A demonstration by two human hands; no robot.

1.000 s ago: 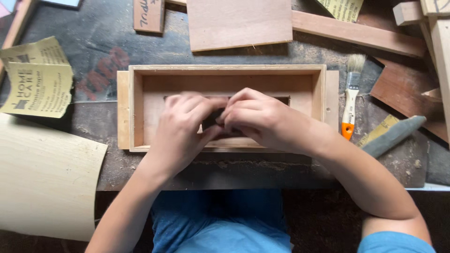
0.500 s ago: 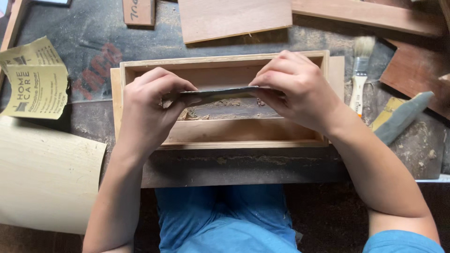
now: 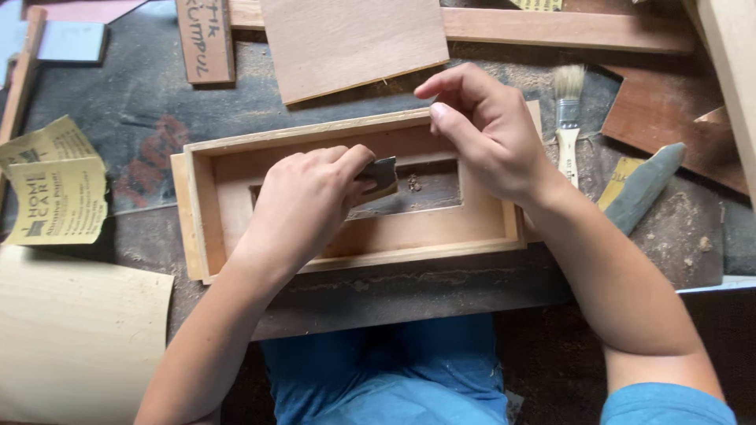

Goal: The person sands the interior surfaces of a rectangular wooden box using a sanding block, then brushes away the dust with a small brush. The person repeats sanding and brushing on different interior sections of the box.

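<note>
A shallow wooden box with a long slot cut in its floor lies on a dark, dusty workbench. My left hand is inside the box, pinching a small folded piece of dark sandpaper against the edge of the slot. My right hand hovers over the box's far right rim, fingers loosely curled, holding nothing that I can see. A few wood crumbs lie in the slot.
A paintbrush lies right of the box, with a grey wedge-shaped stone beyond it. Yellow sandpaper sheets sit at the left, a pale curved veneer sheet below them. A plywood panel and wood strips lie behind.
Both hands held the sandpaper stretched over the box half a second ago. Now my right hand has let go and lifted away, and my left hand alone holds the folded piece in the slot.
</note>
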